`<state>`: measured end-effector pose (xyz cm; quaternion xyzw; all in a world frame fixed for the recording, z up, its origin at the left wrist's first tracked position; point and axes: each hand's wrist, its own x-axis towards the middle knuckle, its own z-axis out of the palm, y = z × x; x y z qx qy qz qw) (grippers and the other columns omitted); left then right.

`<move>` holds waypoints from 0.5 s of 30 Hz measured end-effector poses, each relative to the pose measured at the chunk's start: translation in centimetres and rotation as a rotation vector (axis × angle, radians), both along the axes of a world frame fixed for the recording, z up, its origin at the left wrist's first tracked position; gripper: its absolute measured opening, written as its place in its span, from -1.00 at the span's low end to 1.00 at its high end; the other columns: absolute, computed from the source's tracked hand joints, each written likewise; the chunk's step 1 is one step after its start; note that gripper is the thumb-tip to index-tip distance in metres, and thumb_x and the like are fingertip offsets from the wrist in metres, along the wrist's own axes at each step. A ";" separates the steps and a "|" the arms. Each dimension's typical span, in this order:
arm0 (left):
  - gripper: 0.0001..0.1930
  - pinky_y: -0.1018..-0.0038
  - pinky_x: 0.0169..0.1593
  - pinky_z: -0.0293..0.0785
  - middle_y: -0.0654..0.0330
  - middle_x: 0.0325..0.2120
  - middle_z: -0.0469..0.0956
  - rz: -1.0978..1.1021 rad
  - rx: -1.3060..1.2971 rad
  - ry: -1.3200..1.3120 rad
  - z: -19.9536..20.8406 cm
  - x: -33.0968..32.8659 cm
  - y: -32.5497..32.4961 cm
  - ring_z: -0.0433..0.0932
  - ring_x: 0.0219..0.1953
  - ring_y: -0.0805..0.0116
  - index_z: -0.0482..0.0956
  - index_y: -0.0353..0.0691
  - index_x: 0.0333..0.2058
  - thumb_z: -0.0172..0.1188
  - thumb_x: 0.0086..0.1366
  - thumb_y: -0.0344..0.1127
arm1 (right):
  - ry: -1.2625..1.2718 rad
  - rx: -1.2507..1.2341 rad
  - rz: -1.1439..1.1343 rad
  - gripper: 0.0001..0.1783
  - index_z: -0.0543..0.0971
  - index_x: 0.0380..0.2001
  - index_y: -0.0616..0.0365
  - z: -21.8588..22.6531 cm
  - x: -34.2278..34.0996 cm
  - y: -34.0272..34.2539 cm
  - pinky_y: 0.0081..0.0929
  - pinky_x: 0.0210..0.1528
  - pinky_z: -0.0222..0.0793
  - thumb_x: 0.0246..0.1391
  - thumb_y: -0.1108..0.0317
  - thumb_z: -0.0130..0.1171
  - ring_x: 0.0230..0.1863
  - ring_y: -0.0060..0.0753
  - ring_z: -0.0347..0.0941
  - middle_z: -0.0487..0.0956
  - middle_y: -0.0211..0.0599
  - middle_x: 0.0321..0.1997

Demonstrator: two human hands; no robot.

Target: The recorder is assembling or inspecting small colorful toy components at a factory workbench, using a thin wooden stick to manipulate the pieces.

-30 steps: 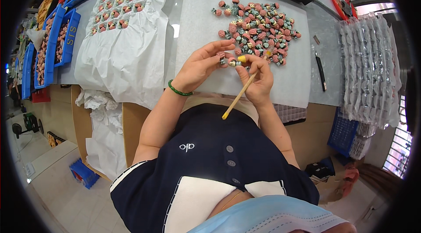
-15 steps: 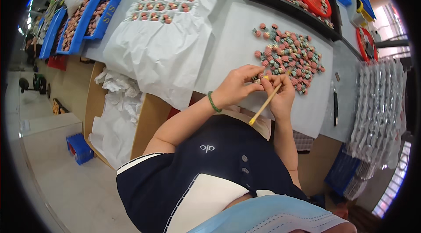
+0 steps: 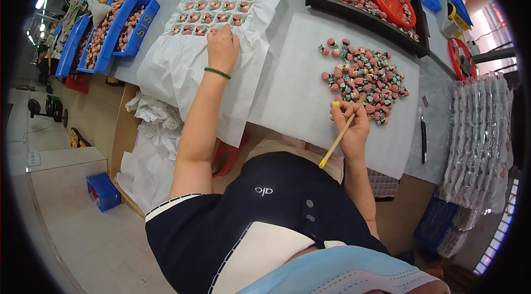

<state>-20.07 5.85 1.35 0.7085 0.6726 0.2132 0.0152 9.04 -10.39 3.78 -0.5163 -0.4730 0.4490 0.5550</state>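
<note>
my navy shirt (image 3: 276,183) is nearest, on my side of the heap of small pink-and-green figures (image 3: 369,73). between it and the heap is my right hand (image 3: 352,122), fingers curled and clamped on a thin wooden stick (image 3: 336,148) that slants back toward my shirt; a yellow cover (image 3: 335,104) caps one of its fingertips. the heap itself lies loose just past that hand, on a white foam sheet (image 3: 290,75) that shows bare on the heap's left. to the right of the heap lies a slim black tool (image 3: 423,142), and farther right stands a stack of clear plastic trays (image 3: 477,144).

left of the heap, over white paper (image 3: 177,75), i reach out my left hand (image 3: 223,48), a green bracelet (image 3: 217,73) on its wrist. its fingers are drawn together and pointing down; i cannot tell whether they hold a figure. they are at the near edge of a white tray (image 3: 218,11) with figures set in rows. farther left of the heap are blue bins (image 3: 145,35) of pink pieces. beyond the heap is a black tray (image 3: 366,24) bearing red dishes (image 3: 385,0) and more figures.
</note>
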 end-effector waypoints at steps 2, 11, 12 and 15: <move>-0.71 0.26 -0.06 0.20 -0.02 -0.37 0.46 -0.022 0.034 0.049 -0.1 0.9 0.0 0.38 -0.24 0.05 0.39 -0.43 -0.25 0.08 0.01 -0.41 | -0.012 0.003 0.004 -0.77 0.23 -0.52 0.15 0.1 0.5 0.2 -0.68 -0.36 0.36 -0.03 0.55 0.09 -0.41 -0.62 0.33 0.45 -0.22 -0.31; -0.36 0.06 0.19 -0.19 -0.17 0.15 -0.05 -0.033 -0.036 0.174 1.9 2.9 -2.2 -0.05 0.20 -0.01 0.01 -0.50 0.10 -0.08 0.21 -0.11 | 0.068 -0.031 -0.033 -0.77 0.22 -0.53 0.15 3.0 1.3 0.5 -0.72 -0.38 0.30 -0.04 0.56 0.09 -0.45 -0.65 0.30 0.45 -0.25 -0.36; -0.36 0.06 0.19 -0.19 -0.17 0.15 -0.05 -0.032 -0.030 0.178 2.3 3.1 -2.1 -0.05 0.20 -0.01 0.01 -0.50 0.10 -0.08 0.21 -0.11 | 0.071 -0.026 -0.033 -0.77 0.22 -0.53 0.15 3.5 1.3 0.7 -0.72 -0.38 0.30 -0.04 0.56 0.09 -0.45 -0.65 0.30 0.45 -0.25 -0.36; -0.37 0.10 0.19 -0.16 -0.17 0.14 -0.03 -0.066 -0.023 0.159 2.1 3.2 -2.2 -0.04 0.19 -0.02 0.02 -0.50 0.09 -0.08 0.21 -0.11 | 0.106 -0.090 -0.024 -0.76 0.22 -0.54 0.18 4.1 1.4 0.6 -0.43 0.16 0.08 -0.04 0.59 0.09 -0.33 -0.67 0.30 0.41 -0.35 -0.40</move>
